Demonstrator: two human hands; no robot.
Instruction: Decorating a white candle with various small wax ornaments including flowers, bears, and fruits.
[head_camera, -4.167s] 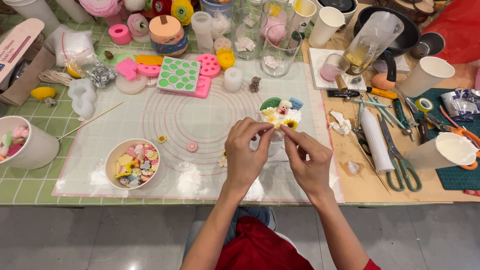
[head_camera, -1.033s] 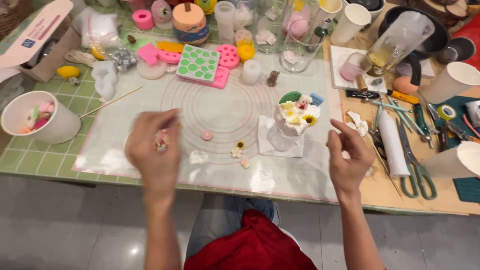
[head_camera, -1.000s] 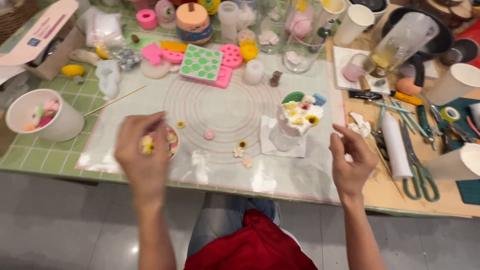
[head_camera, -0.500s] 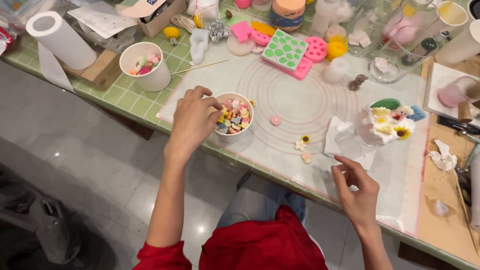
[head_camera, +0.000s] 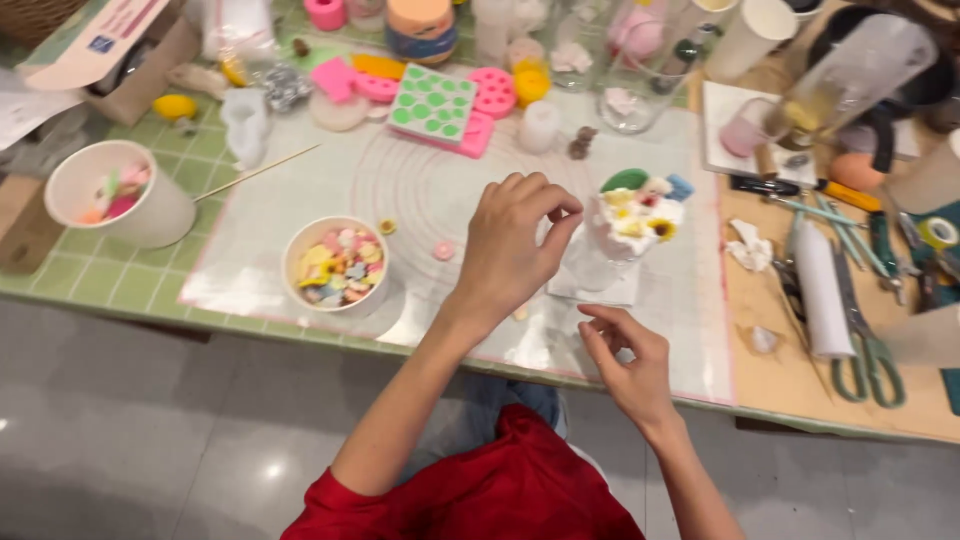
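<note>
My left hand (head_camera: 510, 250) reaches across the clear silicone mat (head_camera: 250, 250), its thumb and forefinger pinched together just left of the decorated cup (head_camera: 628, 222). Whatever sits in that pinch is hidden. The cup is a clear glass topped with white cream, a sunflower, a green piece and a blue piece, and it stands on a white napkin. My right hand (head_camera: 625, 355) hovers over the mat's near edge below the cup, fingers loosely curled and apart, holding nothing. A paper cup of small coloured decoration pieces (head_camera: 338, 265) stands left of my left hand.
Another white cup (head_camera: 115, 195) with pink pieces stands at far left. A wooden skewer (head_camera: 255, 172), pink and green moulds (head_camera: 435, 105) and glass jars line the back. Scissors (head_camera: 860, 340), a white roll (head_camera: 818, 290) and hand tools lie on the right.
My left hand has left the paper cup of pieces and moved right to the decorated cup, fingers pinched. My right hand stays low near the mat's front edge. The camera has swung back.
</note>
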